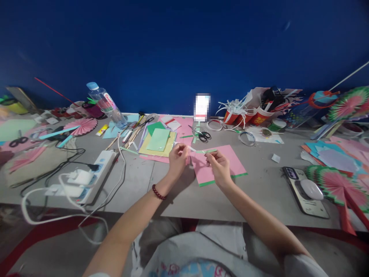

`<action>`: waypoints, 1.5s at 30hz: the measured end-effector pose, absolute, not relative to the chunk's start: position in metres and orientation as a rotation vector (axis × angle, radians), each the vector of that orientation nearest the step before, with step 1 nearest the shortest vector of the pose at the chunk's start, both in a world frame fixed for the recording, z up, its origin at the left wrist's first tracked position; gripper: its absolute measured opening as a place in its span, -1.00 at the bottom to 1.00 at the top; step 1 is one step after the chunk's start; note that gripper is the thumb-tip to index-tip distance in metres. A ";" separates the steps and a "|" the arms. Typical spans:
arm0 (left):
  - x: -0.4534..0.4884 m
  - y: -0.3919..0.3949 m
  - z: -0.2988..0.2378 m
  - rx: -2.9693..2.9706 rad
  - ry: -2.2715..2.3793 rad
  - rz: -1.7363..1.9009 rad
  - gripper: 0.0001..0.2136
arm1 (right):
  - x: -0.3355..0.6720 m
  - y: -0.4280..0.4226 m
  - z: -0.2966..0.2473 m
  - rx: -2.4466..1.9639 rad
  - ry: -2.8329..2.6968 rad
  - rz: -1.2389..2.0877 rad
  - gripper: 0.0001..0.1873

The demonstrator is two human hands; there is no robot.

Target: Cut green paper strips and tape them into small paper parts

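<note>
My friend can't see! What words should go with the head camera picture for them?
A left hand and right hand hold what looks like a thin pale strip over a pink sheet with green edging. Black-handled scissors lie beyond, a power strip left, a phone right.

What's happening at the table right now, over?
Left hand and right hand pinching thin pale strip. Pink sheet, green-edged, flat underneath. Black-handled scissors beyond it, not blocking hands.
</note>
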State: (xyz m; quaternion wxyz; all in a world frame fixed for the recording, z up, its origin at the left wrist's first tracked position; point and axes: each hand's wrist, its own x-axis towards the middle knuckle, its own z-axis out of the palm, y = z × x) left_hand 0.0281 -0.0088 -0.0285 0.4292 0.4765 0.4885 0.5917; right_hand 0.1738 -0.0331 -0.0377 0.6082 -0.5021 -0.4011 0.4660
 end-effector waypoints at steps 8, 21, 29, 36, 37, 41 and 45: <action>0.017 0.006 -0.027 0.745 1.196 1.502 -0.81 | 0.190 -0.020 -0.029 -1.042 -0.757 1.059 -0.73; 0.006 0.017 -0.031 0.692 1.190 1.607 -0.78 | 0.207 -0.012 -0.013 -0.986 -0.611 0.982 -0.65; 0.010 0.004 -0.017 1.041 0.830 1.189 -0.73 | 0.204 -0.025 -0.006 -0.944 -1.031 1.477 -0.71; 0.012 -0.001 -0.018 1.196 0.508 0.866 -0.68 | 0.206 -0.028 -0.005 -0.912 -1.097 1.713 -0.71; 0.012 -0.002 -0.019 1.192 0.458 0.837 -0.66 | 0.207 -0.028 -0.005 -0.892 -1.096 1.728 -0.71; 0.010 -0.005 -0.026 1.203 0.377 0.828 -0.59 | 0.208 -0.027 -0.007 -0.825 -1.071 1.784 -0.74; 0.006 -0.007 -0.031 1.301 0.474 0.855 -0.50 | 0.209 -0.026 -0.010 -0.849 -1.047 1.840 -0.74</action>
